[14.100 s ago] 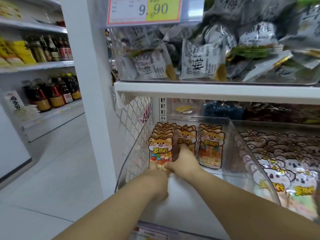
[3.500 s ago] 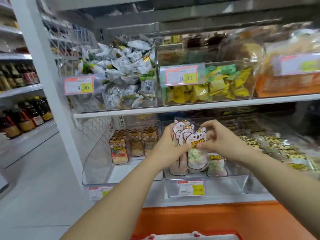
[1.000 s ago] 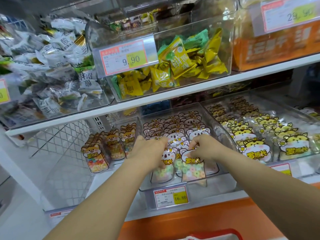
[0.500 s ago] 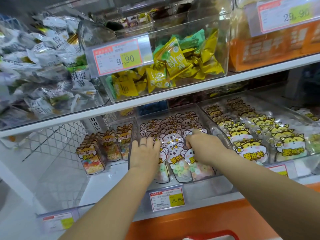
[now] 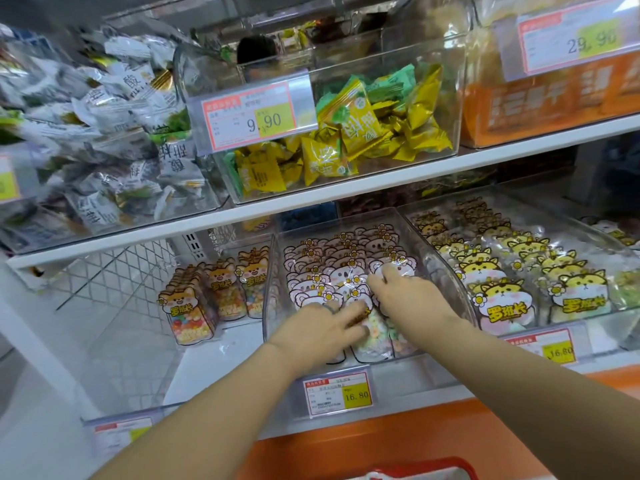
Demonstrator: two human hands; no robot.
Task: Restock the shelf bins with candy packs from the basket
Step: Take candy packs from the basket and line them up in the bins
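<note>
Right now, both hands are working inside the clear, hard-plastic middle bin of the lower row. The left hand is lying with fairly straight fingers against the front glossy, koala-shaped pink-and-white candy packs, probably steadying the slippery upright rows so none are toppling. The right hand is bending its fingers over pack tops near the bin's right wall; whether it is pinching one I cannot tell. Below the bin, the red-rimmed basket is sitting.

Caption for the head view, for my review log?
Left hand and right hand rest on pink animal-shaped candy packs in the middle clear plastic bin.
</note>
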